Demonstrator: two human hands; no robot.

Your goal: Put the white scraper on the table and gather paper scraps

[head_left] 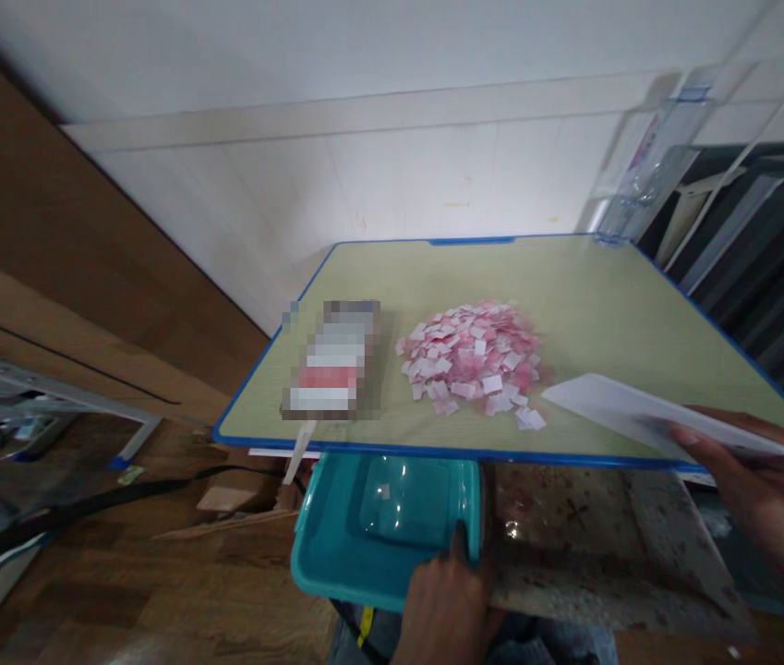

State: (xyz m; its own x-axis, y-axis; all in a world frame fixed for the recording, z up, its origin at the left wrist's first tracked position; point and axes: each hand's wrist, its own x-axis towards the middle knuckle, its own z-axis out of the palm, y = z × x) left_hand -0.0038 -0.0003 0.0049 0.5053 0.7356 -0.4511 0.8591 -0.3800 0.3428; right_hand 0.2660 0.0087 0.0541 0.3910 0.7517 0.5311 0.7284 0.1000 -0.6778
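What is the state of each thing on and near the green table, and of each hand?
Teal bin: open, nearly empty, held below the table edge.
Pile of pink and white paper pieces: loose heap on the table.
White card: flat, low over the table, held at one end.
Left hand: gripping the bin rim.
Right hand: gripping the card.
Blurred item: lying on the table, unreadable.

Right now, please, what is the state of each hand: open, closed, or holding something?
Left hand: closed on the near rim of the teal container.
Right hand: closed, holding the white flat card over the table.
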